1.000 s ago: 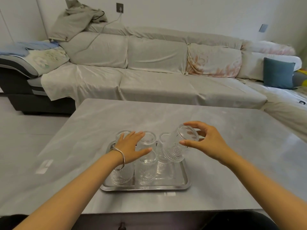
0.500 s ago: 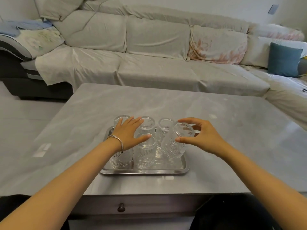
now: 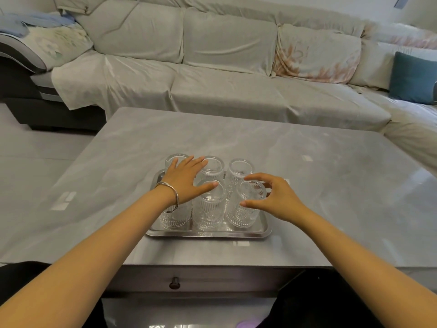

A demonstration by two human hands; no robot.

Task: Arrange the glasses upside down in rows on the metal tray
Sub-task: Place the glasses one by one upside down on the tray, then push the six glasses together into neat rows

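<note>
Right hand: grasping sixth glass, seating it inverted on metal tray. Left hand: released, flat, steadying neighbours.

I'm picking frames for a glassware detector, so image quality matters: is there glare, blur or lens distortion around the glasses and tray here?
Head view: sharp, no motion blur on the right hand or left hand; the clear glasses show only as rims and ribbing; bright window reflections streak the table and the metal tray; wide-angle bowing bends the sofa.
</note>
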